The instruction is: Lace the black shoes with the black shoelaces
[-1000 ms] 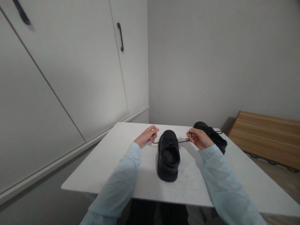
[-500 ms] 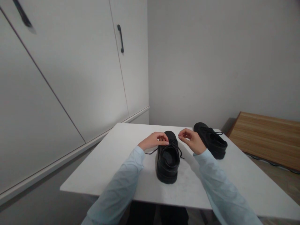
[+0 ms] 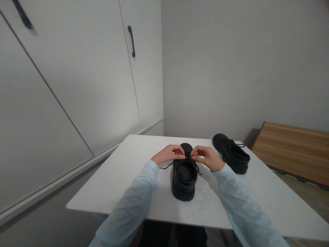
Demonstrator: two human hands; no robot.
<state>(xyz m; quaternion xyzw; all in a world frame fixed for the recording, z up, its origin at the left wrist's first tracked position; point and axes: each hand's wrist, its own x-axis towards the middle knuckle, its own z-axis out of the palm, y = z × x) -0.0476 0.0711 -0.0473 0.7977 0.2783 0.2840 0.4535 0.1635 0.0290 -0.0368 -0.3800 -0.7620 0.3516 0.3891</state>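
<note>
A black lace-up shoe (image 3: 183,190) stands on the white table, its heel towards me and its toe pointing away. My left hand (image 3: 169,153) pinches the shoelace at the left of the shoe's tongue. From the other side, my right hand (image 3: 207,158) pinches the lace too, its fingertips close to those of the left. One loose lace end (image 3: 166,166) sticks out to the left under my left wrist; another hangs by the shoe's right side. The fingers hide most of the lacing.
A second black shoe (image 3: 235,158) rests at the table's back right, its lace in a bow. The white table (image 3: 123,178) ends just in front of me. White cabinets (image 3: 77,68) line the left, and a wooden board (image 3: 293,151) is on the right beyond the table.
My right hand has moved left and slightly down, from beside the shoe onto its lace. My left hand has stayed at the lacing.
</note>
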